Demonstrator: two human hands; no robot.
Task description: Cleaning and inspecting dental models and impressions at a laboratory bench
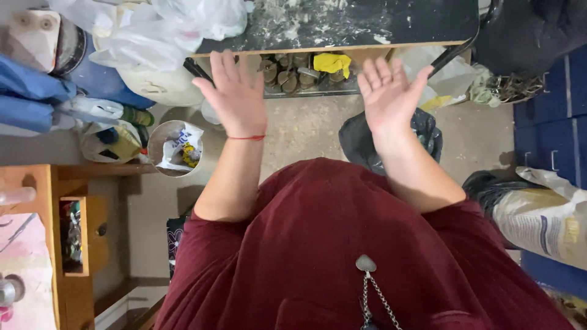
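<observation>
Both hands are empty: left hand and right hand spread open, fingers splayed, raised before the dark, white-dusted surface. Nearest below: shelf of round metal pieces with yellow cloth.

Indoor light, moderate and even, coming from above. Soft shadows on the floor beside the bucket and under the table. Mild glare on the plastic bags. Both hands slightly motion-blurred. Wide-angle bending at the edges; corners soft, right side dim.
</observation>
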